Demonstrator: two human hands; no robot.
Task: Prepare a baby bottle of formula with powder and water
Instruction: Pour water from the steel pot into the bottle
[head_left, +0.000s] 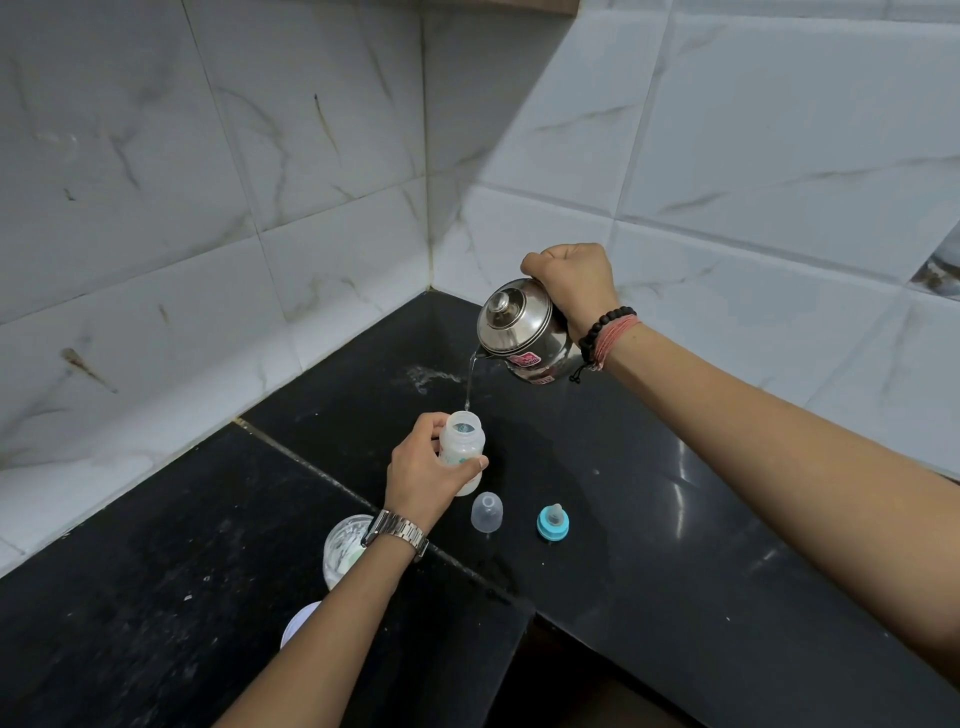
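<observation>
Your left hand (423, 475) grasps the baby bottle (462, 441), open-mouthed and upright on the black counter (649, 493); its pale printed label cannot be read. Your right hand (574, 283) is clenched on the handle of a steel kettle (524, 332), tilted left, far of the bottle; a thin stream of water (469, 382) falls from its spout to the bottle mouth. Kettle sticker: pink, writing illegible. Clear cap (487, 512): on the counter, just right of the bottle. Blue teat ring (552, 522): right of the cap. Powder container (345, 545): near left, partly behind your wrist, white residue inside. White lid (300, 621): nearer still. Watch on the left wrist, beaded bracelet on the right.
</observation>
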